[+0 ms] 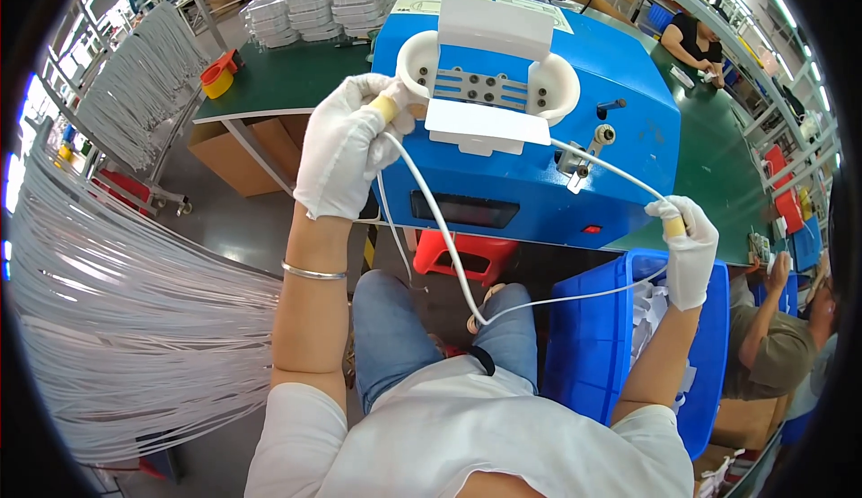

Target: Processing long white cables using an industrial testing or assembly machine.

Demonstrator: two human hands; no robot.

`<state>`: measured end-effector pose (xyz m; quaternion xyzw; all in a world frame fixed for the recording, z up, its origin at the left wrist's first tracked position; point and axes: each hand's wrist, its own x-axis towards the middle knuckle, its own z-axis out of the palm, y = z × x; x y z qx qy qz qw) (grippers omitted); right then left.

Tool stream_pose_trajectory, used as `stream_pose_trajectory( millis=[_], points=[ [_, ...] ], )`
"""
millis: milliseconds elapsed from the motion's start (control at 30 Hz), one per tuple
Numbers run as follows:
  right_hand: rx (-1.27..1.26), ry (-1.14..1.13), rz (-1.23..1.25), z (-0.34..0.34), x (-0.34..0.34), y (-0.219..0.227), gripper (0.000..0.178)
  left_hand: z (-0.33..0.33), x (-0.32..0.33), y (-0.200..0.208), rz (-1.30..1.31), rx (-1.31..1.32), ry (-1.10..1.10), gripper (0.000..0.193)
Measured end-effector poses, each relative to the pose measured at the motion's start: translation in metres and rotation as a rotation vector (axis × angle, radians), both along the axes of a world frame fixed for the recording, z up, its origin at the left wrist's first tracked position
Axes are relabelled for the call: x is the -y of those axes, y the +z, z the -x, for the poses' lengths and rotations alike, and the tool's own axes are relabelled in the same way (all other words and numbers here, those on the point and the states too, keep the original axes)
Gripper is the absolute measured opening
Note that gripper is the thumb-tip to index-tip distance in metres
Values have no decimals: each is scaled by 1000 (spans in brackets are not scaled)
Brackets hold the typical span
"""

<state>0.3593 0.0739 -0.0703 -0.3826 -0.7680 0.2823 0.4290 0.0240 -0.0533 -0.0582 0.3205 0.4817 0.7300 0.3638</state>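
Observation:
White gloves with yellow fingertip covers are on both my hands. At the left side of a blue machine, my left hand is closed on a white cable, beside a white curved guide. The cable hangs in a loop over my lap and rises towards my right hand. That hand is closed on a stretch of white cable running from the machine's front. Two white flaps stand around a slotted metal plate. Whether both stretches are one cable, I cannot tell.
A blue bin with white scraps stands by my right arm. Many white cables hang at the left. Stacked clear trays and a tape dispenser sit on the green table. A red stool is underneath. Other people sit at the right.

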Motion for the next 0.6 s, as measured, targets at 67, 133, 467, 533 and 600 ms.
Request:
stream_pose_trajectory(
  millis=[67, 133, 467, 533, 600],
  points=[
    [8, 1, 0, -2, -5, -1, 19, -4, 0, 3, 15, -15, 18, 12],
    [6, 48, -47, -5, -9, 0, 17, -8, -4, 2, 27, -29, 32, 10],
    [260, 72, -265, 9, -86, 51, 14, -6, -5, -11, -47, -518, 254, 19],
    [312, 143, -118, 7, -107, 38, 13, -12, 5, -6, 40, -578, 309, 29],
    [246, 156, -50, 9, -105, 37, 11, -9, 21, -13, 60, -609, 406, 52]
  ],
)
